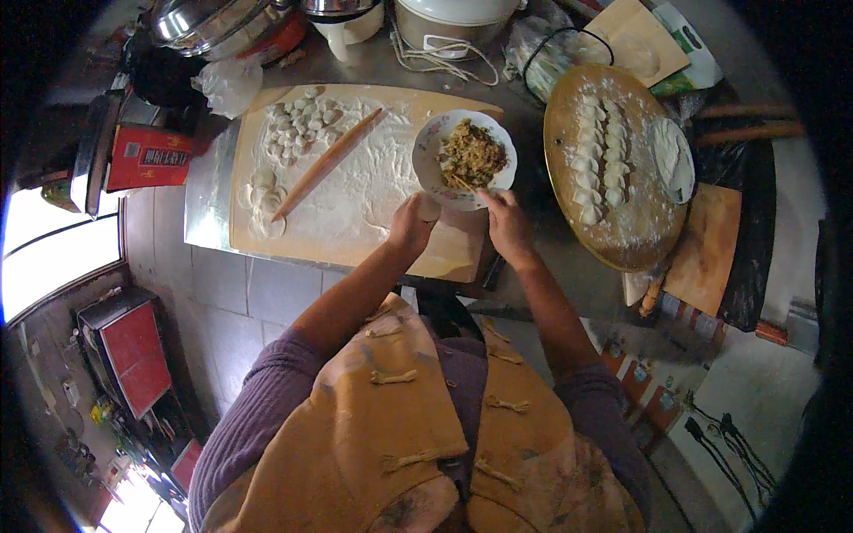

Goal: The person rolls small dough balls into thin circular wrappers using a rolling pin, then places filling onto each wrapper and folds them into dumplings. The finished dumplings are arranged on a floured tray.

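Observation:
My left hand holds a round dough wrapper at the near rim of a floral bowl of chopped filling. With my right hand I grip thin wooden chopsticks, their tips in the filling. On the floured wooden board, a rolling pin lies diagonally between small dough pieces and a pile of rolled wrappers. Two rows of shaped dumplings lie on an oval wooden board to the right, beside a dish of flour.
Behind the board stand a rice cooker with a loose cord, a light-coloured pitcher and a steel pot. A red box is at the left. A plastic bag touches the board's far left corner.

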{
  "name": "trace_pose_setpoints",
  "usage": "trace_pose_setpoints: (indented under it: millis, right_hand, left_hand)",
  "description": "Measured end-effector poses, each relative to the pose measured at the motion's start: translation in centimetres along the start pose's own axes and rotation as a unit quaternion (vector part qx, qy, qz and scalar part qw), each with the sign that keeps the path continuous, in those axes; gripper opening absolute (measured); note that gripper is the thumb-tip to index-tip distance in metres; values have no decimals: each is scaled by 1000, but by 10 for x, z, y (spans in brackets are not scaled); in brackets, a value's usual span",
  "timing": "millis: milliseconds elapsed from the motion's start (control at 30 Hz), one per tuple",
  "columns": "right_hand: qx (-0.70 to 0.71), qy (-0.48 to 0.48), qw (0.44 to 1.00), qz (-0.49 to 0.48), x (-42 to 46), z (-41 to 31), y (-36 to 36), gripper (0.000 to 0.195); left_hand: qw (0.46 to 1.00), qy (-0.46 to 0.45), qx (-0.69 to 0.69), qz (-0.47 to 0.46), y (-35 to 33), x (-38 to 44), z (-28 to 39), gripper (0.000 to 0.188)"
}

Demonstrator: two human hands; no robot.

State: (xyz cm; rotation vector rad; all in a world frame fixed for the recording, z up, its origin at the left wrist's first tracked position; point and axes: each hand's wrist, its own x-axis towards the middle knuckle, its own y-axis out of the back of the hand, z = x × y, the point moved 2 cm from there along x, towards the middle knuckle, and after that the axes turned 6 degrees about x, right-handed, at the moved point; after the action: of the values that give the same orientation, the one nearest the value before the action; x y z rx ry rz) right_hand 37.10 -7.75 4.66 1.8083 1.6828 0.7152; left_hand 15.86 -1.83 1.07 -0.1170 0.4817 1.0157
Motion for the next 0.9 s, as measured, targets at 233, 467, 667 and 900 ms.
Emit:
trace_pose_setpoints:
  millis: [233, 467, 667, 900]
  right_hand:
    - [45, -46, 998, -9, -8, -3, -19, 34]
    - [119, -9, 991, 57, -33, -4, -46, 44]
    - [82, 61, 992, 69, -45, -48, -61, 57]
    - [86, 75, 993, 43, -50, -75, -53, 68]
  left_hand:
    - [984, -31, -164, 62, -13, 33, -57, 34]
    - [998, -41, -40, 40, -22, 37, -48, 39]
    - [922, 47, -378, 74, -4, 13, -15, 40]
    - [866, 16, -494, 71, 20, -18, 16, 36]
